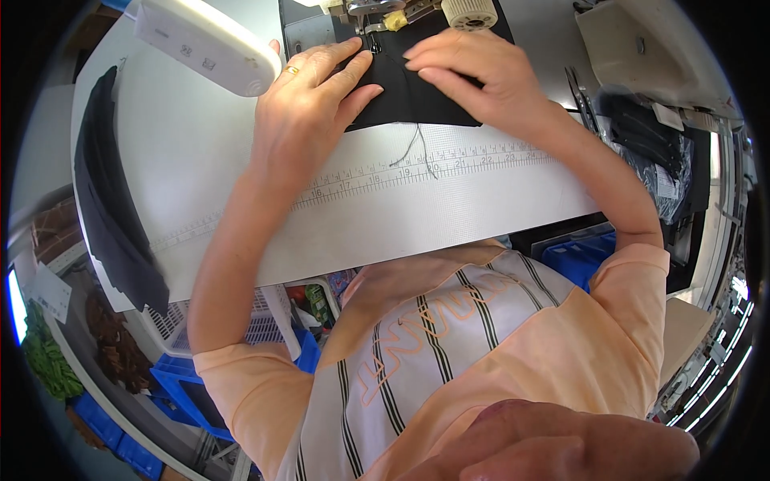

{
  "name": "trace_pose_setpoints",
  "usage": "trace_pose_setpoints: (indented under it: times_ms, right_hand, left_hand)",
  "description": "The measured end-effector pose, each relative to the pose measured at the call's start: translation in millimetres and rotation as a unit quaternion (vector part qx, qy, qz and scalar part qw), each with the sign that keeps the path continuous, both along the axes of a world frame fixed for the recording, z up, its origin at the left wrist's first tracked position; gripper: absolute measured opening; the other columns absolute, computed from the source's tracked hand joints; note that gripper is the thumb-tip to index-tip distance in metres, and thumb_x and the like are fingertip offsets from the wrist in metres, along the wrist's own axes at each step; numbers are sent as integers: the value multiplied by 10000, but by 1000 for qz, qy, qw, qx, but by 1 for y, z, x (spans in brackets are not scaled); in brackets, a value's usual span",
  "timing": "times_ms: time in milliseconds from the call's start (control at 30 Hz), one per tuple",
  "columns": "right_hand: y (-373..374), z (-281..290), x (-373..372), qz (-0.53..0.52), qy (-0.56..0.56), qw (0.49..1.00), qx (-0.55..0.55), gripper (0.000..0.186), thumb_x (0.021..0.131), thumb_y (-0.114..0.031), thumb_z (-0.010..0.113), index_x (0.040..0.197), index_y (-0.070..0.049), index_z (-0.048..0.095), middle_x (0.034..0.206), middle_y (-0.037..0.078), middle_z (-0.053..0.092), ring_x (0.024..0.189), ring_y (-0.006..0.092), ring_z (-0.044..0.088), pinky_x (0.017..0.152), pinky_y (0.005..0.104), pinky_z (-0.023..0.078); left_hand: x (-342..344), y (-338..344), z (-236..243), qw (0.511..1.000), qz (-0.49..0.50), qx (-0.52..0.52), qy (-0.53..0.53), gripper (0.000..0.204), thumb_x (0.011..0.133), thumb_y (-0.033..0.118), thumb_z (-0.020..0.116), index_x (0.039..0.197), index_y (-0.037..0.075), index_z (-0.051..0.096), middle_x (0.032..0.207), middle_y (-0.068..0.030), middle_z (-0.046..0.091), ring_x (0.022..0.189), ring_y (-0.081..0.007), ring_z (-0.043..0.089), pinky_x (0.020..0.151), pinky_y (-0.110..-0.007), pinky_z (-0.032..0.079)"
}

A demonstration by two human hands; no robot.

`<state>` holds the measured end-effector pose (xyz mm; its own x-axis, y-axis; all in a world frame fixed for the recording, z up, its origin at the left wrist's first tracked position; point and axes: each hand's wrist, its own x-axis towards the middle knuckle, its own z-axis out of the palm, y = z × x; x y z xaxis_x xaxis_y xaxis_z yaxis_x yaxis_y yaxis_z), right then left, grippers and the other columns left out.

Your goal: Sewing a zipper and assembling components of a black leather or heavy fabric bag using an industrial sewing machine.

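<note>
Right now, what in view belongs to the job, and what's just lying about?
In use:
flat black fabric, under left hand and right hand
silver metal sewing-machine parts

Apparently lying about:
long dark cloth
white perforated plastic basket
dark plastic-wrapped bundle

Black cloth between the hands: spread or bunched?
Spread: the black cloth lies mostly flat between left hand and right hand, its near edge nearly straight.

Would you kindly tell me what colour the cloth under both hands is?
The cloth is black; the head view shows it.
</note>
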<state>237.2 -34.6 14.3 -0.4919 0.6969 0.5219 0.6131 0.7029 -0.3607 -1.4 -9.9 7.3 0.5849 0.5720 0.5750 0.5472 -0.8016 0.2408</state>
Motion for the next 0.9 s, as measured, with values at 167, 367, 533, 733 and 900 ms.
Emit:
trace_pose_setpoints:
  times_ms: [167, 367, 533, 733, 900]
  right_hand:
    - [19, 30, 3, -97, 405, 676, -609, 285, 957, -181, 537, 1177, -11, 599, 1054, 145, 645, 1030, 285, 615, 887, 376, 501]
    - [9, -3, -12, 3, 3, 1000, 1, 276, 871, -223, 682, 1123, -111, 690, 1062, -12, 688, 945, 138, 610, 806, 261, 492]
    - [5, -7, -16, -52, -126, 987, 81, 262, 851, -204, 682, 1104, -137, 700, 1146, -25, 670, 1036, 159, 593, 868, 291, 493]
    - [15, -8, -13, -48, -105, 991, 60, 260, 896, -153, 606, 1143, -99, 671, 1234, 26, 644, 1015, 204, 654, 708, 280, 562]
    - [-3, 20, -9, -93, -218, 971, 40, 256, 903, -154, 605, 1147, -113, 671, 1232, 14, 645, 1016, 271, 646, 824, 346, 523]
  left_hand:
    - [-1, 1, 0, 1000, 9, -6, 8, 261, 792, 218, 748, 1027, 109, 716, 1070, -8, 671, 962, -209, 643, 1011, -577, 383]
    - [0, 2, -1, 1000, 1, 7, 17, 271, 778, 230, 760, 1021, 116, 720, 1002, 18, 664, 928, -203, 644, 1002, -548, 399]
    - [-4, 3, -2, 1000, -8, 2, -6, 275, 768, 245, 767, 1008, 116, 730, 1004, 3, 675, 865, -208, 650, 998, -480, 408]
    - [1, 16, 0, 1000, -16, 15, -3, 234, 777, 230, 763, 973, 103, 744, 1011, -21, 683, 885, -208, 647, 966, -428, 408]
    - [-1, 19, 0, 1000, -17, 18, 4, 232, 790, 231, 753, 982, 102, 746, 1012, -20, 685, 892, -204, 643, 959, -424, 411]
